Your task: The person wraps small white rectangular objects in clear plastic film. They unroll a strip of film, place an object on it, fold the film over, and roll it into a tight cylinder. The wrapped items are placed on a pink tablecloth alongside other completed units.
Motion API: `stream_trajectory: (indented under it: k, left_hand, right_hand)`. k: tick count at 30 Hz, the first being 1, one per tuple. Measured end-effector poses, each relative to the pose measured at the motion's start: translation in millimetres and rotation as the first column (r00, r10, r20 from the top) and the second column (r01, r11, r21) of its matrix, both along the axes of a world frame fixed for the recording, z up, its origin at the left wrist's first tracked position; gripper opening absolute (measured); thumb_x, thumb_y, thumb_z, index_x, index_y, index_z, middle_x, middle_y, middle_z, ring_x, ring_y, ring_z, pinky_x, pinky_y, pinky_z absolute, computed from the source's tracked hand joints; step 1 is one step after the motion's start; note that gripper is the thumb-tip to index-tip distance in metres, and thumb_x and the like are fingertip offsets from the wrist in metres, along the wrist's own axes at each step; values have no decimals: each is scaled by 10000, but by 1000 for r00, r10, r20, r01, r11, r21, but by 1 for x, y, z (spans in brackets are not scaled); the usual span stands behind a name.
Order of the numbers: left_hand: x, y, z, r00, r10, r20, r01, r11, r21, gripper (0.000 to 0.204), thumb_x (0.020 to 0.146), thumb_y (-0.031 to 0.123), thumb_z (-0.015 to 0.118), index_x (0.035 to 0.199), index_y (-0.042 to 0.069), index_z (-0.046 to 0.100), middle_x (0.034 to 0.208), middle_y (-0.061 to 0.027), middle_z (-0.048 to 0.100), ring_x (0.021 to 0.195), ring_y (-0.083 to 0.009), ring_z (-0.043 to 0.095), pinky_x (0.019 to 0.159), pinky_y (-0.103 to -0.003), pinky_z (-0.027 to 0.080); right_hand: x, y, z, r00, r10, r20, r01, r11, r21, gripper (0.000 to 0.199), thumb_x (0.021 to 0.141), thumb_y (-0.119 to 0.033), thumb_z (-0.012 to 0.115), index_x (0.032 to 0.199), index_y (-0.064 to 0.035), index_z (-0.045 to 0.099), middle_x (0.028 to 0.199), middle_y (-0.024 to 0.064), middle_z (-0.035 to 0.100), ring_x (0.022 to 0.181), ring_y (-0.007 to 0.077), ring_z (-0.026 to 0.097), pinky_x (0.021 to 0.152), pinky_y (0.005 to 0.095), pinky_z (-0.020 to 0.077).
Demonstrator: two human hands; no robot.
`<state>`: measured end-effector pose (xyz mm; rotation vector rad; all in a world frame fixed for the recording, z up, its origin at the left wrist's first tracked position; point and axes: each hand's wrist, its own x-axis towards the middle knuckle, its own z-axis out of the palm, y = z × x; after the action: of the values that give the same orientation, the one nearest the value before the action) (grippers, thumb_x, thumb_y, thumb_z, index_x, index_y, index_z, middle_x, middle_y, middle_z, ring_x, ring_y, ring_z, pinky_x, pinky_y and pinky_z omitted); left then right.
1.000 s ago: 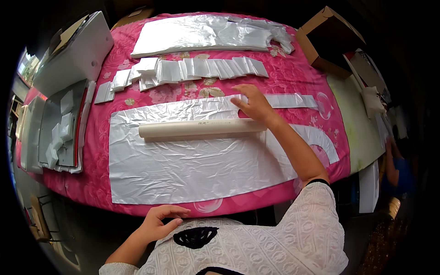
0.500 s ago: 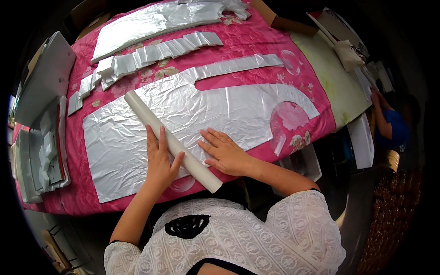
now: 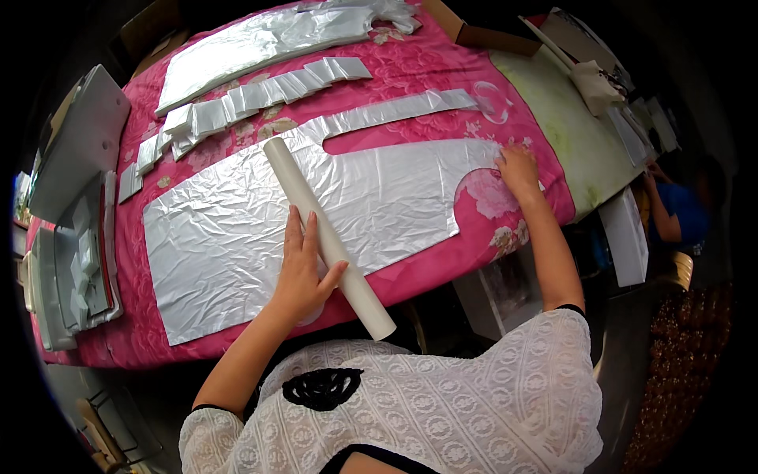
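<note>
A thin silvery-white plastic apron (image 3: 387,186) lies flat and creased on a pink floral cloth. Slantwise across it rests a pale smooth tube (image 3: 328,237), whose near end juts past the table edge. My left hand (image 3: 304,268) lies on the tube's left side, fingers stretched and thumb spread over it. At the far right, my right hand (image 3: 519,172) is on the apron's curved neck strap with its fingers bent down and closed at the strap. The hand covers part of that strap, and its fingertips are partly hidden.
Folded white plastic packets (image 3: 260,96) lie in an overlapping row beyond the apron. Behind them is a stack of plastic sheets (image 3: 260,47). A grey-white bin (image 3: 79,142) stands left, a cardboard box (image 3: 482,33) far right. Another person's arm (image 3: 667,217) shows at right.
My right hand has left the apron's middle and reached right to the neck strap. The tube and my left hand have shifted to the right, and the tube stands at a steeper slant.
</note>
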<state>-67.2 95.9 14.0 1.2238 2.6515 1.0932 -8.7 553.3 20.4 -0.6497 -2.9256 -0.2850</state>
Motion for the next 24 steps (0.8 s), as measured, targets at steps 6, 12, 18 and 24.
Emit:
stream_trajectory:
  k: [6, 12, 18, 24]
  left_hand:
    - [3, 15, 6, 996, -74, 55, 77, 996, -50, 836, 802, 274, 628, 1429, 5, 145, 1480, -266, -29, 1372, -421, 64, 1089, -459, 171]
    - [13, 20, 32, 820, -162, 550, -93, 909, 406, 532, 859, 166, 577, 1321, 2, 372, 1277, -205, 458, 1115, -238, 518, 912, -358, 437]
    - [-30, -37, 46, 302, -96, 948, -302, 934, 190, 232, 887, 222, 575, 973, 9, 608, 867, -79, 659, 770, -165, 652, 667, -288, 524]
    - [-88, -178, 40, 281, 244, 928, -413, 904, -113, 213, 863, 215, 596, 946, 20, 616, 846, -61, 657, 727, -132, 631, 630, -262, 494]
  right_hand:
    - [12, -40, 4, 862, 47, -506, -158, 971, -179, 206, 722, -188, 696, 810, -30, 596, 743, 95, 623, 657, 254, 604, 605, 370, 465]
    - [13, -226, 51, 923, 95, -372, -382, 326, -865, 189, 742, -140, 697, 827, -23, 576, 712, 36, 597, 583, 103, 533, 553, 254, 438]
    - [37, -304, 60, 589, 531, -609, -767, 132, -628, 340, 770, -210, 712, 1020, -20, 582, 971, 121, 616, 835, 251, 604, 732, 342, 489]
    - [77, -300, 51, 927, 371, -45, -342, 792, -506, 523, 712, -520, 681, 842, -28, 557, 696, 89, 577, 649, 255, 602, 548, 342, 470]
